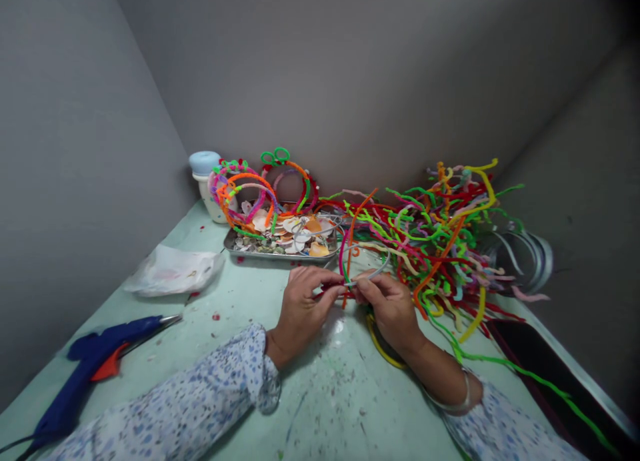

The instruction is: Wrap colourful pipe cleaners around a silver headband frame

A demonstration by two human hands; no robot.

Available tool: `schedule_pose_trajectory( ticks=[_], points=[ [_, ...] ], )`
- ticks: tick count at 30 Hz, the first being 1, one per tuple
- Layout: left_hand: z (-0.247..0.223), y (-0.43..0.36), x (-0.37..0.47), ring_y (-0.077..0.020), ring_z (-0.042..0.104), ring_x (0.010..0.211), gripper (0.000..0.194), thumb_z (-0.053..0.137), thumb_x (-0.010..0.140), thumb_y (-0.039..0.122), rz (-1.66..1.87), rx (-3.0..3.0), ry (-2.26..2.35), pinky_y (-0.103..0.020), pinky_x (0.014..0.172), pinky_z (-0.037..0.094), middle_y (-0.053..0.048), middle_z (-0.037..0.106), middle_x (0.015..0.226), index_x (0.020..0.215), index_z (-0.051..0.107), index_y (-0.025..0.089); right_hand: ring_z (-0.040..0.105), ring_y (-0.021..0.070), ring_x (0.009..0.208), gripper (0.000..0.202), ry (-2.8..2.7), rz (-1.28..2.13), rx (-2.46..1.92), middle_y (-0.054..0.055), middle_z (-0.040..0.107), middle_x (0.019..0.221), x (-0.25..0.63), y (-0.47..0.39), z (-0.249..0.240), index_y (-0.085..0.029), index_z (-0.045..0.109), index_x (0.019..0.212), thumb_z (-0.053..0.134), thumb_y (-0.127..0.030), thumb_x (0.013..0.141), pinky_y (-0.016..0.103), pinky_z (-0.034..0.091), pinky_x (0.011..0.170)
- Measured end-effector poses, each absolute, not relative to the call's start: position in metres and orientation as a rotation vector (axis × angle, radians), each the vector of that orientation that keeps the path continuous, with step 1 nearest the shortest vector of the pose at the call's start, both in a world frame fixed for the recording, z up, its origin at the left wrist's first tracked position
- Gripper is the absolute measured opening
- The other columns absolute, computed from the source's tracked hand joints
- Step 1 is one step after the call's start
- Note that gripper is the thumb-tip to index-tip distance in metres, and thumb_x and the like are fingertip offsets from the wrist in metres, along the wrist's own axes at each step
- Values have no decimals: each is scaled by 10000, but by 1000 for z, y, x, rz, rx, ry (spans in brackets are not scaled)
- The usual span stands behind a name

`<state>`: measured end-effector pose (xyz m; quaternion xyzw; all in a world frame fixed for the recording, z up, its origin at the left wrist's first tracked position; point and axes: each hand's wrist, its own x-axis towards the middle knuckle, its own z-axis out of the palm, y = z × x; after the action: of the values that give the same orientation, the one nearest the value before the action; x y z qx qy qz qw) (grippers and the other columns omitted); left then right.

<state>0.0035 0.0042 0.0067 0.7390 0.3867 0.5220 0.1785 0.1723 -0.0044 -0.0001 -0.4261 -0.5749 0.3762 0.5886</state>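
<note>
My left hand (304,305) is closed in a pinch at the table's middle, fingertips on a thin grey headband (381,269). Opposite it, my right hand (394,309) also pinches the headband, thumb and forefinger together. Between the two hands, a magenta pipe cleaner (342,253) and a short green one (346,273) meet the band. An orange pipe cleaner (353,224) stands up just behind the fingers. How the pipe cleaners are wound is partly hidden by my fingertips. A round dark thing with a yellow rim (385,354) lies under my right hand.
Beyond my hands stands a metal tray (280,255) of shells, with finished pipe-cleaner headbands (250,181) on it. A heap of pipe cleaners (430,234) fills the right. A blue glue gun (95,354), plastic bag (173,272), lidded bottle (205,164) and phone (550,374) lie around.
</note>
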Motion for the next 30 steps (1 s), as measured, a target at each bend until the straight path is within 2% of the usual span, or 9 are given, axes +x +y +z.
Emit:
schedule_pose_trajectory(
  ticks=[23,30],
  points=[
    [11,2,4,-186,623,853,77,617,887,229,1324,2153,1166,-341,843,406,-21,711,842,855,680,198,514,133,589,284,-1388,838,-1028,-17,572,592,173,-3,-1,-193,635,627,641,-365,853,268,423,600],
    [10,0,4,-184,580,847,104,550,910,214,1254,2129,1152,-334,831,386,-18,656,826,844,627,191,536,128,582,215,-1346,896,-1036,-7,621,647,170,-5,0,-197,688,717,671,-379,830,258,443,575]
  ],
)
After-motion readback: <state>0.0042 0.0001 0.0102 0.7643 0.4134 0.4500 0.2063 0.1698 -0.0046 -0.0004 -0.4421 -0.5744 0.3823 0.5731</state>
